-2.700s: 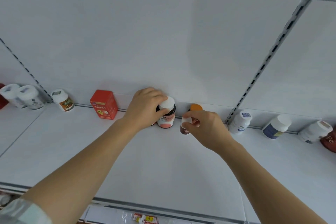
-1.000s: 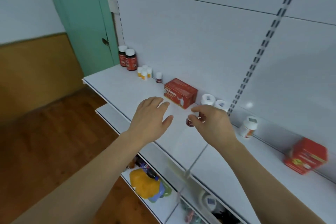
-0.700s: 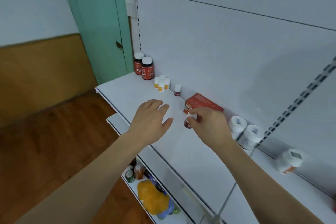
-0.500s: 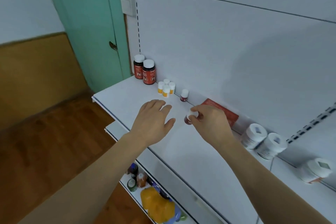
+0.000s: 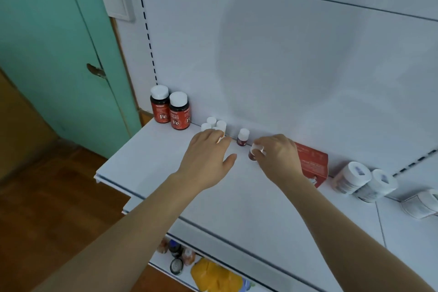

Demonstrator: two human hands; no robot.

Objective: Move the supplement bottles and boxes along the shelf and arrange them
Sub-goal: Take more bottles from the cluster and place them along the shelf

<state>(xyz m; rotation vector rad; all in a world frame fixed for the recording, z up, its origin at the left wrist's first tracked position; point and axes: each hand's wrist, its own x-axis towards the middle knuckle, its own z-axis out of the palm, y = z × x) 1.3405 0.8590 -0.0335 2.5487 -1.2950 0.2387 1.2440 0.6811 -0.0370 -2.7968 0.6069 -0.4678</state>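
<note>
My right hand [image 5: 277, 156] pinches a small dark-red bottle with a white cap [image 5: 255, 152] just above the white shelf [image 5: 147, 163], near the back wall. A matching small dark-red bottle [image 5: 242, 137] stands just left of it. My left hand [image 5: 208, 156] hovers flat over the shelf with fingers straight, its fingertips at a cluster of small white-capped bottles [image 5: 213, 124]. Two larger red "Fe" bottles [image 5: 171, 111] stand at the shelf's far left. A red box [image 5: 312, 163] lies behind my right wrist.
Two white bottles [image 5: 362, 182] lean at the back right, with another white bottle [image 5: 419, 204] at the frame's edge. A lower shelf holds small jars and a yellow packet [image 5: 213, 277]. A green door [image 5: 59, 54] and wooden floor lie left of the shelf end.
I have walked left along the shelf with the small bottle in my right hand. Both hands have moved closer to the back wall, and the bottle now sits beside its matching one.
</note>
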